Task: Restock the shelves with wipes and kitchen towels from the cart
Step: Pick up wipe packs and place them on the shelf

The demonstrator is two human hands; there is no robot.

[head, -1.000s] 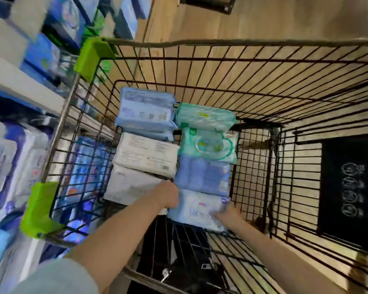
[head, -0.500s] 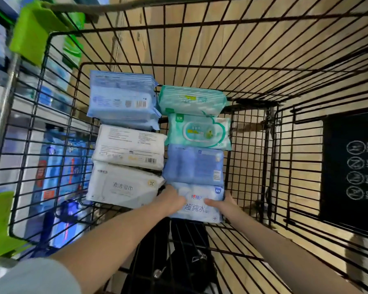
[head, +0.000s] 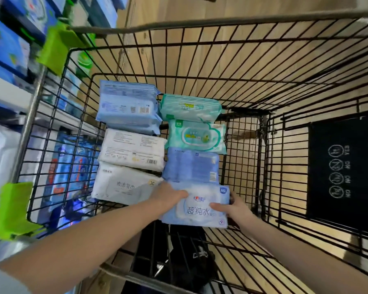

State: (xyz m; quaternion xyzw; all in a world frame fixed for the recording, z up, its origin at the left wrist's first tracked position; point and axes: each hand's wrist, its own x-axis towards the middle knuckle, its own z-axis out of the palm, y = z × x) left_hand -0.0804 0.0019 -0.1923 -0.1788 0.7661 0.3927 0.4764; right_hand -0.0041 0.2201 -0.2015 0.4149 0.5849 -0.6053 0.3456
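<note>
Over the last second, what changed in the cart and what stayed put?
Both hands, left and right, closed on the nearest blue-white wipes pack and lifted it toward the camera, tilting its front into view. The other six packs keep their two rows in the cart.

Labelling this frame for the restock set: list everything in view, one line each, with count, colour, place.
wipes pack in hand: 1, pale blue and white, nearest in right column, held from both ends
blue wipes pack: 1, blue, right column behind the held one
green wipes packs: 2, mint green, far end of right column
white wipes packs: 2, white, left column, near and middle
light blue wipes pack: 1, light blue, far end of left column
cart: 1, black wire, green corner guards
black sign: 1, black with white icons, cart's right side
shelves: stocked with blue and white packs, left, blurred
left hand: grip on pack's left end
right hand: grip on pack's right end
</note>
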